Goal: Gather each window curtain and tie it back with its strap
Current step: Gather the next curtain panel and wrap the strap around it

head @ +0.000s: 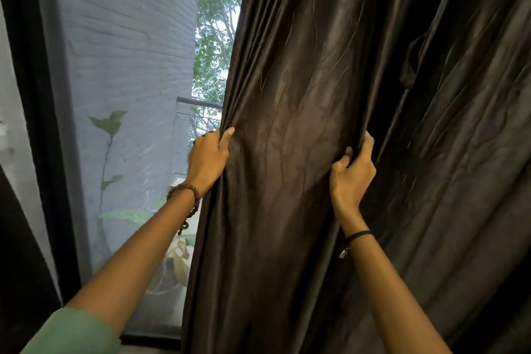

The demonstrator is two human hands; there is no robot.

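Note:
A dark brown satin curtain [287, 123] hangs in front of me, filling the middle of the view. My left hand [208, 159] grips its left edge, thumb on the front and fingers hidden behind the fabric. At the same height my right hand [352, 172] pinches a fold at the panel's right side. A second dark curtain panel [465, 138] hangs further right, with a loop of the same fabric [411, 63], possibly a strap, dangling on it.
The window glass [129, 95] is uncovered at the left, showing a grey brick wall, plants and a railing outside. The black window frame [37, 123] runs down the left side. Another dark cloth edge [17, 267] shows at the far lower left.

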